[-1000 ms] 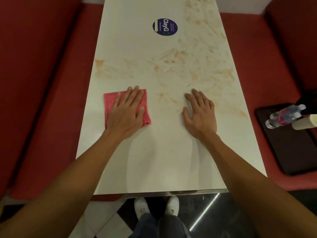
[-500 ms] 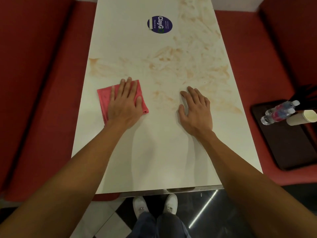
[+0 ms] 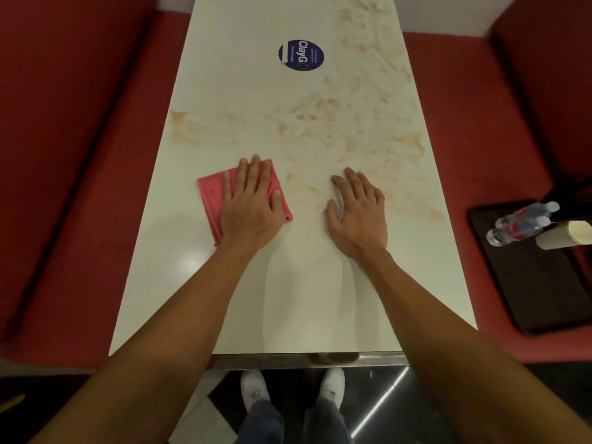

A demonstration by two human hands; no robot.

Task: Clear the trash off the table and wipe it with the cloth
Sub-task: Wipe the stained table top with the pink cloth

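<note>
A folded pink cloth [image 3: 211, 195] lies flat on the long white table [image 3: 301, 299], left of centre. My left hand [image 3: 253, 203] presses down on it with straight fingers. To the right, my right hand [image 3: 358, 213] rests flat on the bare tabletop, fingers spread. Brown smeared stains [image 3: 358, 136] cover the table's far half, beyond both hands. The near half looks clean and glossy.
A round blue sticker [image 3: 301, 55] sits on the far part of the table. Red bench seats [image 3: 80, 187] flank both sides. On the right seat a dark tray [image 3: 538, 283] carries two plastic bottles [image 3: 520, 224] and a paper cup [image 3: 563, 235].
My left hand has pushed the cloth slightly away from me, toward the stains. My right hand stays flat in about the same spot.
</note>
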